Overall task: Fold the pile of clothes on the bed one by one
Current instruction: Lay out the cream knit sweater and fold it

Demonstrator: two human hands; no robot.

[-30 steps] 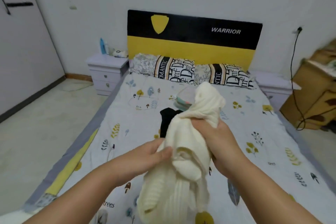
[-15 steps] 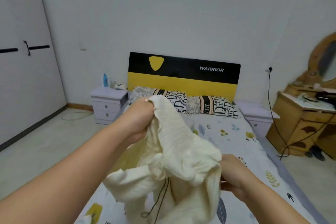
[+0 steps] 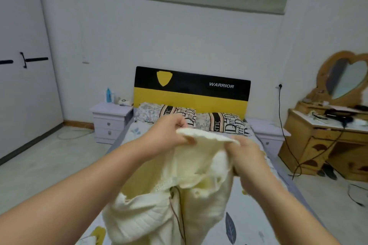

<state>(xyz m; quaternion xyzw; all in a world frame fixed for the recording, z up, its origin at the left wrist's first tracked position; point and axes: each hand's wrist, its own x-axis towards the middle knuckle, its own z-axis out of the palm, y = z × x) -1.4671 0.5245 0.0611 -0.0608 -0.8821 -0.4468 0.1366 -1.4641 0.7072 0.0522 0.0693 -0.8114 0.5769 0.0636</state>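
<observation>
We hold the cream sweater up above the bed, left hand and right hand each pinching what looks like its top edge, ready to shake it flat for folding.

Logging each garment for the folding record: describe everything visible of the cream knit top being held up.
The cream knit top looks like soft ribbed knit, unfolded and bunched. Left hand and right hand grip its upper edge, holding it above the bed. A thin dark cord hangs down its middle; its lower part runs out of frame.
</observation>
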